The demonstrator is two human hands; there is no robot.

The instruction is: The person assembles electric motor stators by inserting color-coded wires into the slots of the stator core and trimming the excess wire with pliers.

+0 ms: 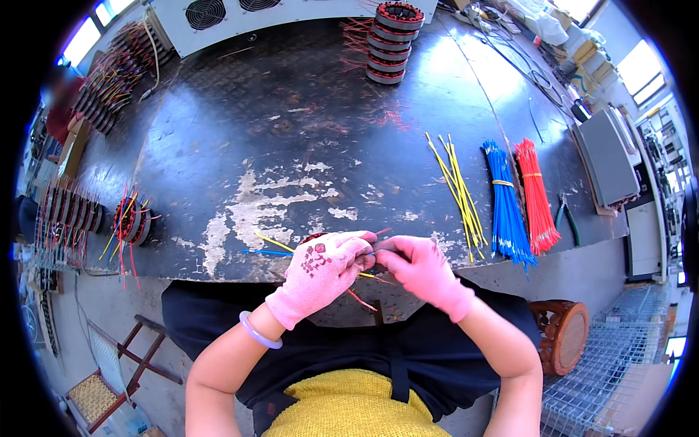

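My left hand (324, 269), in a pink knit glove, is closed near the table's front edge with its fingers gathered around thin wires. Behind it shows a bit of the dark red rim of a motor stator (313, 237), mostly hidden by the glove. A yellow wire (272, 242) and a blue wire (265, 253) stick out to its left. My right hand (422, 269), gloved alike, pinches thin wire against the left fingertips; a bit of blue shows between the two hands. A yellow-sleeved end (373, 277) and a reddish end (361, 299) hang below.
To the right lie loose yellow wires (459, 193), a tied blue wire bundle (507, 211), a tied red bundle (537, 197) and pliers (567, 218). A stator stack (391, 54) stands at the back. More stators (132, 221) sit at left, near a person (62, 105).
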